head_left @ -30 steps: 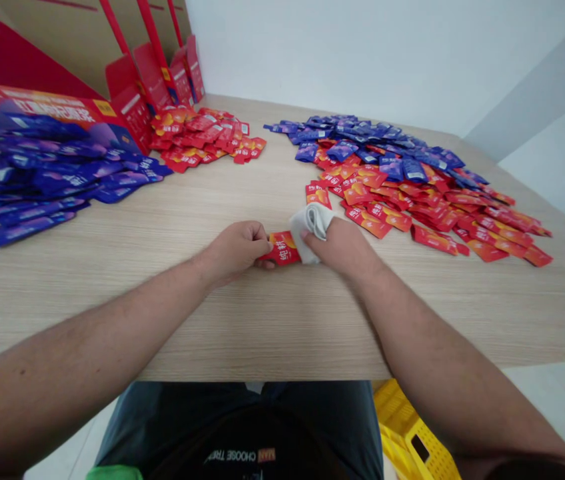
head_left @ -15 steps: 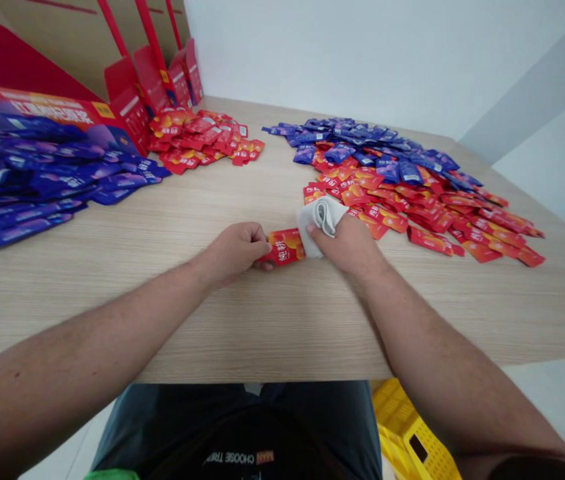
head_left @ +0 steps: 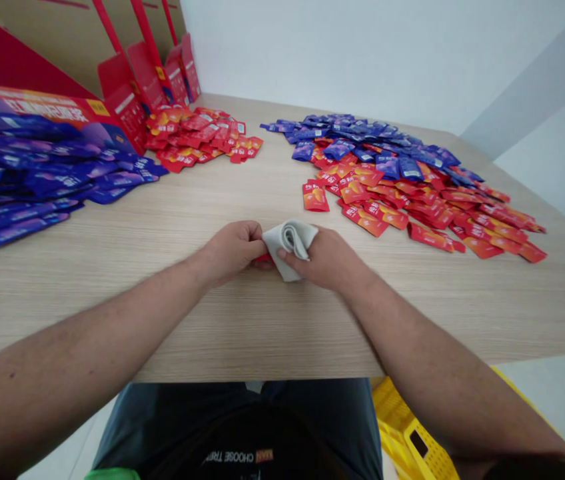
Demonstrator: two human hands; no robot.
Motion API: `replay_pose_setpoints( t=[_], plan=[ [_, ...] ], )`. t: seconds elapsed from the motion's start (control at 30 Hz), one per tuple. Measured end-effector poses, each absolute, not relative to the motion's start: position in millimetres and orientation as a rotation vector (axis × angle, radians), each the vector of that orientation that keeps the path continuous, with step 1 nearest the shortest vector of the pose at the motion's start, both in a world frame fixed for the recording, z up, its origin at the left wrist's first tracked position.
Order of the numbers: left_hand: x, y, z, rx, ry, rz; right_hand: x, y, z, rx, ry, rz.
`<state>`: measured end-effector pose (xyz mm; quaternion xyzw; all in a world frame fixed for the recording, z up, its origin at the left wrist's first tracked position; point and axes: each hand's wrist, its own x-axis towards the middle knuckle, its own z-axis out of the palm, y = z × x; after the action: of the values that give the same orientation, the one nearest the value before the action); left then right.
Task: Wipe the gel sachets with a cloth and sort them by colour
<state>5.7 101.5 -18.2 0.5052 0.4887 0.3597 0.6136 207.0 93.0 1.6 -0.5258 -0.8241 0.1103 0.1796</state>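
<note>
Close to the middle of the table, my left hand (head_left: 235, 252) pinches the end of a red packet (head_left: 264, 258). Only a sliver of that packet shows, since a folded white cloth (head_left: 285, 250) covers the rest. My right hand (head_left: 330, 259) is closed on the cloth, thumb on top, and presses it over the packet right beside my left fingers. Beyond my right hand, a single red and orange packet (head_left: 315, 197) lies flat at the edge of a mixed pile.
At the right spreads a pile of red packets (head_left: 427, 220) with blue packets (head_left: 357, 130) behind. A smaller red pile (head_left: 202, 137) lies far left-centre, near red boxes (head_left: 122, 100). Blue packets (head_left: 57, 177) heap at the left. A yellow basket (head_left: 412, 433) stands below the table.
My right hand has moved left with the cloth along the red packet, up to my left fingers, covering its printed face. My left hand has stayed in place.
</note>
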Motion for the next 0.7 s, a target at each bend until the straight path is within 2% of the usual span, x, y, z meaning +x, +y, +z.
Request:
replay_pose_setpoints(
  t=[0.07,0.2,0.3,0.4,0.57,0.7],
  plan=[
    [5,102,-18,1.176,1.136,0.827,209,94,1,-1.565,-2.364,0.344],
    [5,102,-18,1.125,1.201,0.838,230,106,4,-1.9,-2.129,0.194],
    [5,102,-18,1.125,1.159,0.842,228,104,7,-1.694,-2.063,0.255],
    [4,102,-19,1.19,1.118,0.827,214,95,6,-1.463,-2.223,0.366],
    [4,101,-18,1.222,1.199,0.815,228,105,5,-1.867,-2.211,0.256],
    [3,101,-19,1.244,1.18,0.808,237,109,10,-1.732,-2.023,0.209]
  ],
)
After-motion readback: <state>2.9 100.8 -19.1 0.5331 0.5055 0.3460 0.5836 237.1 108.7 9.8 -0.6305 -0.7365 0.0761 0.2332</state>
